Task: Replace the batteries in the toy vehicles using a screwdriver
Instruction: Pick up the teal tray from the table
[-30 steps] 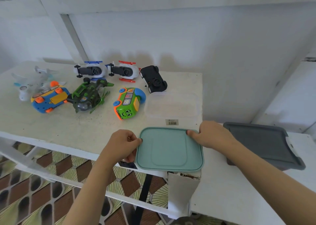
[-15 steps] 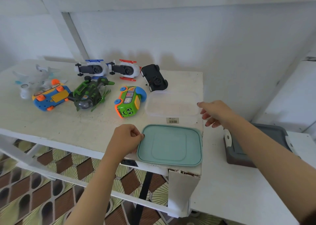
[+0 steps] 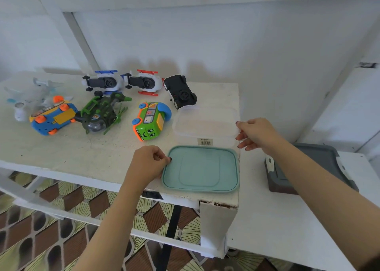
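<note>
The person's left hand (image 3: 148, 163) is pinching the 9 o'clock edge of the teal lid (image 3: 201, 169) with curled fingers, as it was doing a second ago. The lid is lying flat at the near right corner of the white table (image 3: 82, 151), drawn a little further in from the near edge than before. The right hand (image 3: 257, 135) is no longer holding the lid's 1 o'clock corner. It is now hovering at the 3 o'clock rim of the clear container (image 3: 205, 124), which is standing just at 12 o'clock of the lid, and it was already there half a second ago. Its thumb is reaching the rim from above and its fingers are loosely bent below, but whether it is actually gripping the container cannot be told. The toy vehicles are lying untouched in their earlier places, spread from 10 to 12 o'clock of the lid. The green bus (image 3: 151, 121) is nearest, with the black car (image 3: 181, 91) lying wheels-up behind it. The red-and-white vehicle (image 3: 144, 82), blue-and-white vehicle (image 3: 104, 82), green helicopter (image 3: 100, 114), blue-and-orange vehicle (image 3: 52, 116) and white plane (image 3: 26, 98) are lying further toward 10 o'clock. The grey box (image 3: 308, 168) is sitting at 3 o'clock on the lower white surface, and the right forearm is now crossing in front of it, hiding part of a top that was showing whole a second ago.
</note>
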`<move>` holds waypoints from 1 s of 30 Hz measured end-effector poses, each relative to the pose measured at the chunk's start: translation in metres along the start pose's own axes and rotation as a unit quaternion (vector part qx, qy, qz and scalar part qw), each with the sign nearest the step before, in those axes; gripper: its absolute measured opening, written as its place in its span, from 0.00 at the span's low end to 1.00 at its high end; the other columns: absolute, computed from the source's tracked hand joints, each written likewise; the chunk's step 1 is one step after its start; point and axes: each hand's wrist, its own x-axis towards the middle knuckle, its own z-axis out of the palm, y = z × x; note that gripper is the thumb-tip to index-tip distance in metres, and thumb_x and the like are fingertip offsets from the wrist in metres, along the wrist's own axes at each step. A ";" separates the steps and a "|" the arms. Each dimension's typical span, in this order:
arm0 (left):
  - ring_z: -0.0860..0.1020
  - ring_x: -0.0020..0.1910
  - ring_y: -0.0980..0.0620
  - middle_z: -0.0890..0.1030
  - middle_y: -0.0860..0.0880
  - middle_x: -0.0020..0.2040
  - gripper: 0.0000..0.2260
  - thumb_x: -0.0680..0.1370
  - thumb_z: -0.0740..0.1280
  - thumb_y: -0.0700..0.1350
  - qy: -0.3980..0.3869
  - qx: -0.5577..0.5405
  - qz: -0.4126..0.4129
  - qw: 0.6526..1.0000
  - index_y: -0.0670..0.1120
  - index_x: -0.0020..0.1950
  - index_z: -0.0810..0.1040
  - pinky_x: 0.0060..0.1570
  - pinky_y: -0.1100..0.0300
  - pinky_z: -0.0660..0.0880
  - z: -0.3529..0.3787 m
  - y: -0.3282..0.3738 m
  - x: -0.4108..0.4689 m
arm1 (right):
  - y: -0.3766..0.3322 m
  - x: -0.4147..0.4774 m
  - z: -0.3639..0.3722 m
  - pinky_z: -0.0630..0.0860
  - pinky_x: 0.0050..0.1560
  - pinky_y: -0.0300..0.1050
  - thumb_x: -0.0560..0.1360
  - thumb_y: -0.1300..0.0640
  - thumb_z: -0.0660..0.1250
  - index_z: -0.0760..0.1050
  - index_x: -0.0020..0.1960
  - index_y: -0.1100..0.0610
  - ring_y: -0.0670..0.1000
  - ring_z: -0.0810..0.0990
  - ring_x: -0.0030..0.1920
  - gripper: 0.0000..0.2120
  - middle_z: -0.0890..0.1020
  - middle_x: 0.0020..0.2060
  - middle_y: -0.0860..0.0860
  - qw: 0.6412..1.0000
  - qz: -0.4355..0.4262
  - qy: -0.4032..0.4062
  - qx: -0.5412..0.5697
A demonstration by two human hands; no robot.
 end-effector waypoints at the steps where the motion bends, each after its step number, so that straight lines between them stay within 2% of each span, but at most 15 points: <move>1: 0.74 0.24 0.54 0.77 0.47 0.28 0.10 0.73 0.74 0.42 0.001 0.007 0.004 1.000 0.45 0.33 0.77 0.27 0.63 0.70 0.000 0.000 0.001 | 0.000 0.000 0.000 0.74 0.23 0.38 0.80 0.54 0.62 0.72 0.42 0.60 0.52 0.79 0.26 0.12 0.81 0.32 0.53 1.000 0.000 -0.002 -0.001; 5: 0.72 0.19 0.58 0.80 0.46 0.30 0.10 0.75 0.72 0.47 -0.016 0.038 0.006 0.999 0.43 0.36 0.80 0.26 0.64 0.72 -0.005 0.001 0.001 | 0.001 -0.002 0.000 0.74 0.23 0.38 0.80 0.51 0.61 0.73 0.44 0.60 0.52 0.79 0.26 0.13 0.81 0.34 0.53 1.000 -0.007 -0.005 -0.004; 8: 0.78 0.30 0.52 0.82 0.46 0.35 0.10 0.76 0.70 0.49 0.000 0.070 0.001 0.998 0.45 0.38 0.79 0.34 0.58 0.75 -0.011 0.005 0.003 | 0.004 -0.004 -0.002 0.75 0.23 0.39 0.81 0.48 0.57 0.73 0.45 0.59 0.52 0.79 0.27 0.16 0.81 0.35 0.53 1.000 0.000 -0.004 -0.005; 10: 0.78 0.37 0.49 0.82 0.47 0.37 0.08 0.76 0.69 0.49 0.046 0.066 0.009 0.997 0.47 0.41 0.79 0.36 0.58 0.71 -0.012 0.017 0.004 | 0.010 -0.005 -0.007 0.74 0.23 0.39 0.82 0.47 0.55 0.73 0.45 0.59 0.52 0.79 0.27 0.17 0.81 0.34 0.54 1.000 0.009 -0.002 0.004; 13: 0.77 0.37 0.52 0.81 0.49 0.37 0.06 0.77 0.67 0.48 0.099 0.015 0.044 0.994 0.47 0.44 0.78 0.34 0.61 0.68 -0.010 0.053 0.001 | 0.025 -0.008 -0.020 0.74 0.25 0.40 0.82 0.48 0.56 0.74 0.46 0.59 0.52 0.79 0.27 0.17 0.81 0.34 0.54 0.999 0.025 0.007 0.020; 16: 0.76 0.34 0.56 0.80 0.53 0.35 0.04 0.78 0.67 0.49 0.097 -0.009 0.118 0.988 0.50 0.43 0.76 0.33 0.62 0.68 0.010 0.106 -0.008 | 0.054 -0.008 -0.043 0.72 0.24 0.39 0.82 0.50 0.57 0.74 0.45 0.59 0.52 0.79 0.28 0.15 0.81 0.35 0.54 0.998 0.042 0.029 0.029; 20: 0.74 0.30 0.58 0.77 0.56 0.33 0.03 0.77 0.66 0.50 -0.004 -0.022 0.195 0.981 0.53 0.44 0.75 0.31 0.68 0.68 0.064 0.167 -0.029 | 0.109 -0.008 -0.076 0.71 0.25 0.39 0.81 0.54 0.58 0.75 0.43 0.60 0.51 0.77 0.25 0.13 0.80 0.31 0.53 0.993 0.093 0.050 0.042; 23: 0.75 0.30 0.57 0.78 0.55 0.35 0.03 0.79 0.65 0.49 -0.094 -0.024 0.203 0.974 0.52 0.46 0.76 0.34 0.62 0.73 0.120 0.196 -0.037 | 0.151 -0.002 -0.108 0.71 0.26 0.39 0.81 0.57 0.58 0.75 0.43 0.59 0.52 0.76 0.27 0.11 0.80 0.32 0.54 0.989 0.127 0.059 0.039; 27: 0.74 0.35 0.55 0.79 0.52 0.42 0.04 0.81 0.62 0.48 -0.159 0.063 0.206 0.964 0.49 0.51 0.74 0.40 0.57 0.75 0.203 0.215 -0.028 | 0.204 0.017 -0.158 0.72 0.28 0.40 0.80 0.58 0.59 0.74 0.43 0.59 0.52 0.77 0.30 0.09 0.81 0.35 0.54 0.981 0.180 0.073 0.024; 30: 0.77 0.44 0.49 0.79 0.48 0.47 0.05 0.80 0.61 0.45 -0.205 0.101 0.151 0.962 0.46 0.53 0.73 0.47 0.54 0.76 0.269 0.213 -0.010 | 0.244 0.037 -0.190 0.71 0.37 0.43 0.79 0.59 0.59 0.71 0.43 0.59 0.53 0.74 0.36 0.07 0.79 0.39 0.56 0.975 0.203 0.094 -0.014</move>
